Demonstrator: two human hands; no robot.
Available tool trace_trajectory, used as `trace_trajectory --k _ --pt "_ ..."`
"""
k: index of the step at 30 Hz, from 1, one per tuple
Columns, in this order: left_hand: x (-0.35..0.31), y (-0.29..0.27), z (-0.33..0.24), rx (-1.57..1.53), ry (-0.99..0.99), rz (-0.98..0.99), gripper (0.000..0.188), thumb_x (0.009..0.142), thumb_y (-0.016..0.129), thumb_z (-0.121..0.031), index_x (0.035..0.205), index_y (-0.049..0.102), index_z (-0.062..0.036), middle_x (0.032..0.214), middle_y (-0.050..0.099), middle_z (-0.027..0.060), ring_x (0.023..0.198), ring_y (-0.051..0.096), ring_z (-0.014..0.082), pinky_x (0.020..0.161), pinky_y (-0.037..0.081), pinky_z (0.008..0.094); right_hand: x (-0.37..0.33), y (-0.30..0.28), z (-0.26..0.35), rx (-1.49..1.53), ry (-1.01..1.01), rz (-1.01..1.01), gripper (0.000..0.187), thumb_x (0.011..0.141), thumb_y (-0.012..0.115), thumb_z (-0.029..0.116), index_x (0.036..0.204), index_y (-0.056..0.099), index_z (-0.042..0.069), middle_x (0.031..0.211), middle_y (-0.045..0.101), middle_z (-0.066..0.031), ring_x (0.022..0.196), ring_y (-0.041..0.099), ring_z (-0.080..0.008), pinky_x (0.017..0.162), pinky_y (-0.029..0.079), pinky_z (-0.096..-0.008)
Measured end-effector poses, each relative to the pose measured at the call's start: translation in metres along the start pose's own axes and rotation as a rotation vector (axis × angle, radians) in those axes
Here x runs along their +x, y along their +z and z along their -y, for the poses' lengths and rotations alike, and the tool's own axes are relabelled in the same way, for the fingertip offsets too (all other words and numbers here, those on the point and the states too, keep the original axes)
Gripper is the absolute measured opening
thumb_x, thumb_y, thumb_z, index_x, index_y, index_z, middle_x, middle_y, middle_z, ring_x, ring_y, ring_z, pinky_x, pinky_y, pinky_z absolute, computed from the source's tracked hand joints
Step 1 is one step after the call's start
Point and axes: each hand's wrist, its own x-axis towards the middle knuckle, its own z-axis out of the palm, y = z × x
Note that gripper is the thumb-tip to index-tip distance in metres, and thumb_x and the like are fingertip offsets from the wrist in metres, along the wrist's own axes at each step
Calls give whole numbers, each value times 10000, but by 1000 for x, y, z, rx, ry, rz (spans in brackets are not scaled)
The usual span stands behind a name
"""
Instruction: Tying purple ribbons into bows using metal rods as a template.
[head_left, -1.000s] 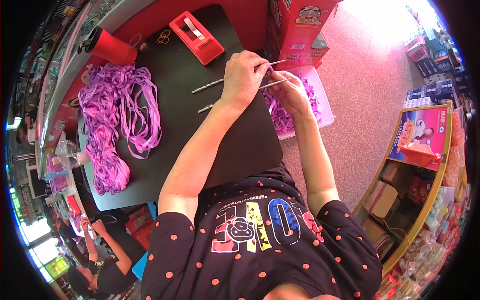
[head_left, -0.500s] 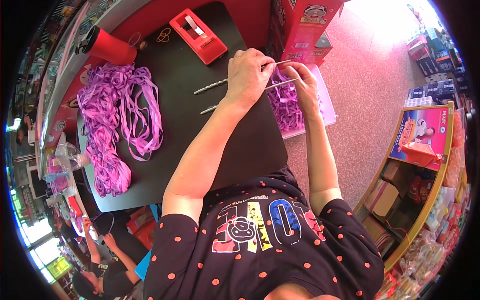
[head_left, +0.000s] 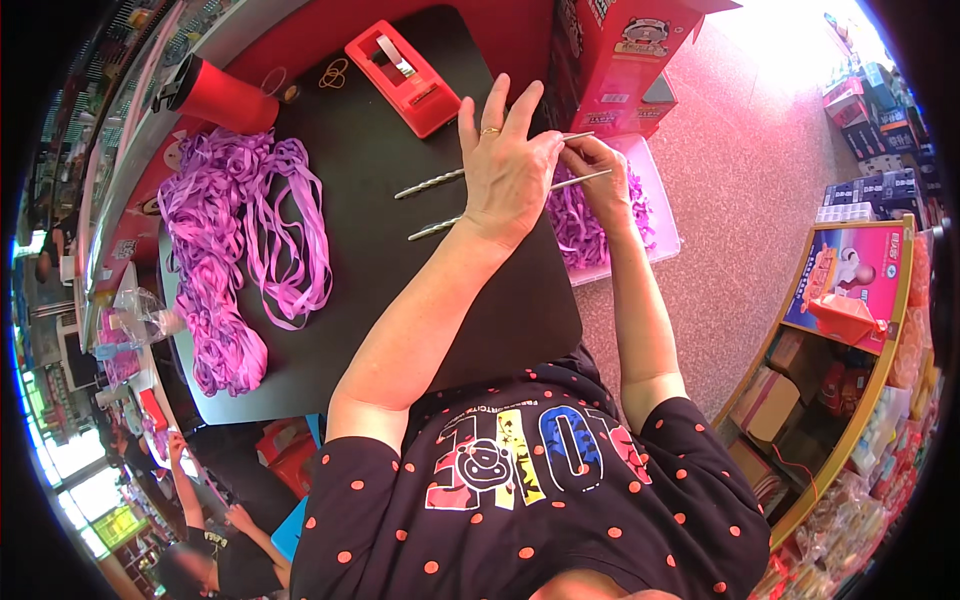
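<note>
Two thin metal rods, twisted at their left ends, stick out side by side over the dark table: a far rod (head_left: pixel 430 183) and a near rod (head_left: pixel 582 179). My left hand (head_left: pixel 508 172) lies across their middles, thumb and index finger pinched at the far rod, other fingers raised and spread. At the rods' right ends my right hand (head_left: pixel 600 178) is closed, fingertips pinched close to the left hand's. What the fingertips hold is too small to make out. Beneath the right hand, a pale bin (head_left: pixel 668 222) contains purple ribbon pieces (head_left: pixel 580 235).
Heaped purple ribbon (head_left: pixel 215 260) covers the left of the black table (head_left: pixel 400 320). A red tape dispenser (head_left: pixel 408 80), rubber bands (head_left: pixel 334 73) and a red tumbler (head_left: pixel 220 95) sit farther back. Red boxes (head_left: pixel 615 70) stand behind the bin. At lower left another person (head_left: pixel 235 550) works.
My left hand has shifted slightly right, and its outer fingers have lifted and spread from a curled position. My right hand has moved slightly down, its fingers more curled.
</note>
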Motion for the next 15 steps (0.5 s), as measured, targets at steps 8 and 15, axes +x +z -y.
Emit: trace_trajectory --k 8,15 --pt "0 -3 -3 45 -21 40 85 702 762 -177 776 722 -183 1447 363 18 1391 205 347 1073 131 631 4 11 -31 -173 22 -19 190 806 688 161 958 696 48 843 684 -125 746 665 -212 681 511 -308" --pt "0 -1 -2 -5 -51 49 69 719 758 -183 775 719 -177 1444 356 27 1387 184 367 1071 120 634 -3 23 -98 -160 118 -3 205 815 675 167 988 698 58 869 696 -138 802 685 -211 706 521 -305"
